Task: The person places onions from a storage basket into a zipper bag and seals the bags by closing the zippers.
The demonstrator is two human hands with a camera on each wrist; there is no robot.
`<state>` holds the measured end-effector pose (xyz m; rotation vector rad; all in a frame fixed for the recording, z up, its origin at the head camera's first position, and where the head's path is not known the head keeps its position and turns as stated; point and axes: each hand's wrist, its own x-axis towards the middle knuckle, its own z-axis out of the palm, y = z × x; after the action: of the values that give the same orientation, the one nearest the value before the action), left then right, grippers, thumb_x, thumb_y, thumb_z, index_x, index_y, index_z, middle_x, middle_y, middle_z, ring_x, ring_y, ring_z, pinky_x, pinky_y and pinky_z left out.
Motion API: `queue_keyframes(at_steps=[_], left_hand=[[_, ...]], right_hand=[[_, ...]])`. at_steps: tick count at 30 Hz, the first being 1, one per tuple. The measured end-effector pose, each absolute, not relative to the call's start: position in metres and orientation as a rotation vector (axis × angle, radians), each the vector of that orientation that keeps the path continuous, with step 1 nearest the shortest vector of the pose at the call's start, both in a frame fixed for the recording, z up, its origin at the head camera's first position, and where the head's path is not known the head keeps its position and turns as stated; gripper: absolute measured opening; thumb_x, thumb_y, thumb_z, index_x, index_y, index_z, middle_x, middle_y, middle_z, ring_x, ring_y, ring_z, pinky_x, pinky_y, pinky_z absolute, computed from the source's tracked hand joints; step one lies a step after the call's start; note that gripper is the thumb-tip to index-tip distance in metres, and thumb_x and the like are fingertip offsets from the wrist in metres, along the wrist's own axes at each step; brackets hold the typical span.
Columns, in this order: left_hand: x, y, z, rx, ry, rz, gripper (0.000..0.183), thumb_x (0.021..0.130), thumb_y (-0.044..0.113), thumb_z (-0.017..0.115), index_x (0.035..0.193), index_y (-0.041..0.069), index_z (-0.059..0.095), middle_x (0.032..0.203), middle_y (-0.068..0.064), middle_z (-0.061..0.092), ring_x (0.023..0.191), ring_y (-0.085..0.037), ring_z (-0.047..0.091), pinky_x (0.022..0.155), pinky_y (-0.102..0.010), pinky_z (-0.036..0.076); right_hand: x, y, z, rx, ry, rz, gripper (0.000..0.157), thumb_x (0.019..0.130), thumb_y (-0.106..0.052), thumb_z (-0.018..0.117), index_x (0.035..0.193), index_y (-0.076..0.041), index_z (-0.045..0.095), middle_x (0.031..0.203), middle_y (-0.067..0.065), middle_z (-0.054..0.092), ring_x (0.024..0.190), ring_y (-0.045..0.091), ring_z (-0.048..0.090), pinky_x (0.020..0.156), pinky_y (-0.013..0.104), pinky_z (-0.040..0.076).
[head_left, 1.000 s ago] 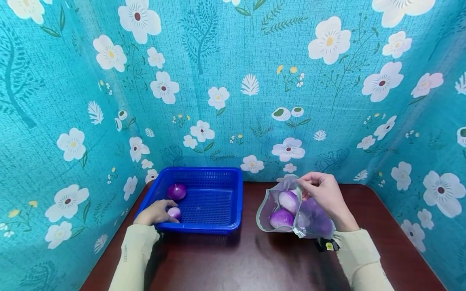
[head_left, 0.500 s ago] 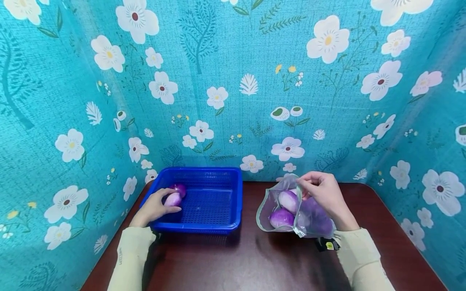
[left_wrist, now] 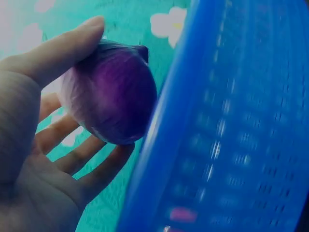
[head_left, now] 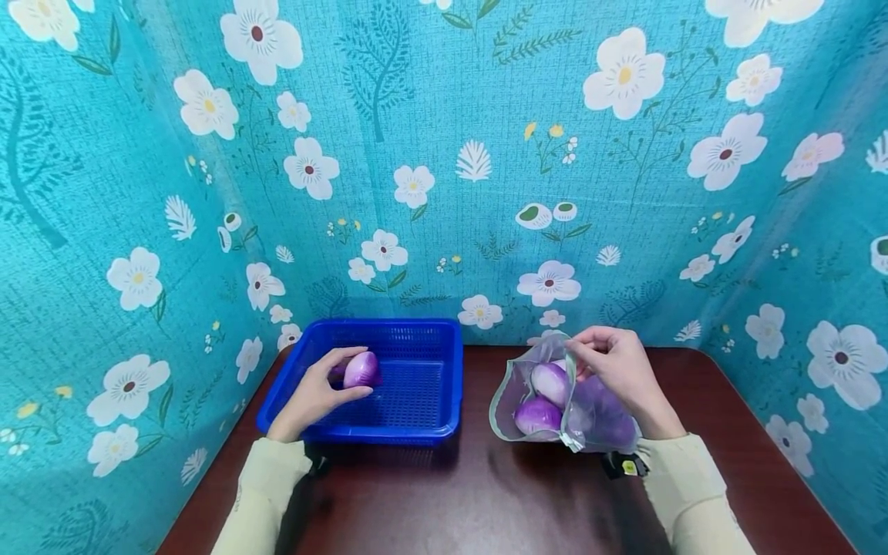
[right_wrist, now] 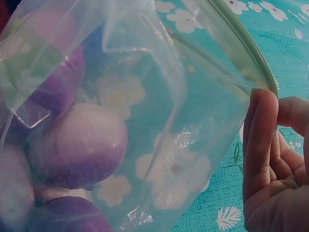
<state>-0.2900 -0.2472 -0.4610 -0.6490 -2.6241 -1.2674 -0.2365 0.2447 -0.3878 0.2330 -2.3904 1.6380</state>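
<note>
My left hand (head_left: 321, 391) holds a purple-and-white red onion (head_left: 361, 370) between thumb and fingers, over the left part of a blue plastic basket (head_left: 452, 385). In the left wrist view the onion (left_wrist: 113, 92) looks smooth and shiny, close to the basket's rim (left_wrist: 159, 111). Another onion in the basket is mostly hidden behind the hand and held onion. On the right, my right hand (head_left: 617, 370) pinches the green-edged mouth of a clear zip bag (head_left: 502, 408), keeping it spread. Several purple-and-white onions (right_wrist: 79, 145) lie inside the bag.
Basket and bag rest on a dark reddish-brown table (head_left: 444, 501), with a gap between them. A teal flowered cloth (head_left: 416, 254) hangs behind and along both sides.
My left hand picked up the onion from the basket's near left corner and carried it up and to the right. The right hand and bag have stayed in place.
</note>
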Motion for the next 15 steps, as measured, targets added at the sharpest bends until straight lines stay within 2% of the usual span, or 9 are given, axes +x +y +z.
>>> queue_keyframes(at_steps=[5, 8, 15], left_hand=[[-0.282, -0.226, -0.456, -0.731, -2.576, -1.290, 0.068, 0.083, 0.032, 0.088, 0.144, 0.028, 0.058, 0.142, 0.003, 0.062, 0.129, -0.022, 0.060, 0.100, -0.053, 0.056], [-0.277, -0.209, -0.452, -0.805, -2.560, -1.300, 0.069, 0.083, 0.032, 0.088, 0.145, 0.026, 0.058, 0.143, 0.002, 0.062, 0.130, -0.023, 0.060, 0.100, -0.054, 0.056], [-0.266, -0.176, -0.445, -0.886, -2.560, -1.364, 0.070, 0.083, 0.036, 0.088, 0.145, 0.030, 0.057, 0.143, 0.009, 0.061, 0.130, -0.018, 0.060, 0.101, -0.046, 0.057]], right_hand=[[-0.237, 0.246, -0.387, 0.241, -2.384, 1.640, 0.026, 0.098, -0.018, 0.073, 0.095, 0.008, 0.073, 0.065, 0.003, 0.069, 0.056, 0.018, 0.068, 0.057, 0.033, 0.061], [-0.237, 0.246, -0.387, 0.244, -2.379, 1.635, 0.025, 0.099, -0.017, 0.072, 0.095, 0.008, 0.073, 0.066, 0.004, 0.068, 0.056, 0.019, 0.068, 0.057, 0.033, 0.061], [-0.238, 0.246, -0.389, 0.236, -2.391, 1.624, 0.025, 0.098, -0.018, 0.073, 0.096, 0.007, 0.073, 0.065, 0.004, 0.068, 0.056, 0.018, 0.068, 0.057, 0.032, 0.061]])
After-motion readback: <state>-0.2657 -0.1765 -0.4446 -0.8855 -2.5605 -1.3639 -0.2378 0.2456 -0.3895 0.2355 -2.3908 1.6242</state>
